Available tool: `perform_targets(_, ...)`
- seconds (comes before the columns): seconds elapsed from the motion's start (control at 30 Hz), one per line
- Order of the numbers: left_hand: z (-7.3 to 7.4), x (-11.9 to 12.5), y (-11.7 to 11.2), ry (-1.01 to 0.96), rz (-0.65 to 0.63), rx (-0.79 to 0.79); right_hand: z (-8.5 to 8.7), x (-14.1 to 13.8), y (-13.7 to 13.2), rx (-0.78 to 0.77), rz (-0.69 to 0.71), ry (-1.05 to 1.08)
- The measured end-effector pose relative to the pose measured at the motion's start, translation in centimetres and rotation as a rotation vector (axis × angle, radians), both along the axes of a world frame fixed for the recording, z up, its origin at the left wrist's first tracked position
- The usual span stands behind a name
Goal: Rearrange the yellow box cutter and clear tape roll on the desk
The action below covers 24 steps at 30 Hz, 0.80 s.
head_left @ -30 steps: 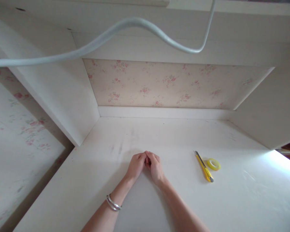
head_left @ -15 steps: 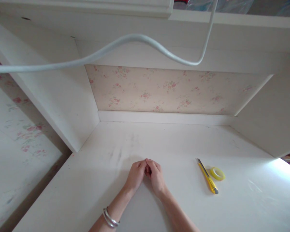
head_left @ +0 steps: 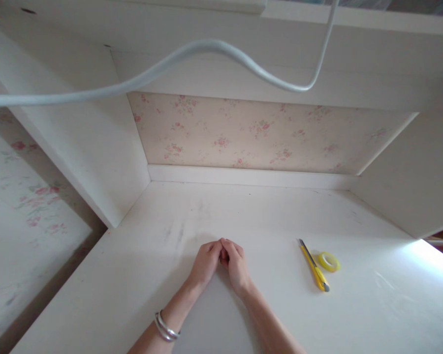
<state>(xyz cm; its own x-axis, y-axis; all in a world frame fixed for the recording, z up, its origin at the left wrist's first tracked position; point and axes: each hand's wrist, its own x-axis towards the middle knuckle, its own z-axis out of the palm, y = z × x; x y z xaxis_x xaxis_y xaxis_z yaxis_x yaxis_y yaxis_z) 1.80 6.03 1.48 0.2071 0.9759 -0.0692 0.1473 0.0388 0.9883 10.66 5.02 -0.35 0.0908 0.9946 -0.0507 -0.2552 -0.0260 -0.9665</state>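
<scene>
My left hand [head_left: 205,263] and my right hand [head_left: 237,263] rest together on the white desk [head_left: 273,314], near its middle. Both are closed, with curled fingers turned inward and the thumb sides touching at the top. Nothing shows between them, though most fingertips are hidden. Two silver bangles [head_left: 166,328] circle my left wrist. To the right of my right hand, a yellow box cutter [head_left: 314,267] lies at a slant, with its metal tip pointing away from me. Close beside it on the right lies a roll of yellow tape [head_left: 335,267], flat on the desk.
A white cable [head_left: 210,46] crosses the upper view, near the camera. White side panels [head_left: 92,142] and an overhead shelf [head_left: 221,24] enclose the desk. Floral wallpaper [head_left: 229,130] covers the back wall behind a low white ledge [head_left: 243,176].
The view has tilted slightly, so the desk, hands and tools appear a little higher in it. My hands keep the same closed pose, and the box cutter and tape have stayed in place.
</scene>
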Motion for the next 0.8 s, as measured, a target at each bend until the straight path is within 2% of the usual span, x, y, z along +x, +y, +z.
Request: perform_targets(0.8, -0.46, -0.2, 0.15, 0.022, -0.002, 0.011, 0.36, 0.04, -0.01, -0.03, 0.015, -0.009)
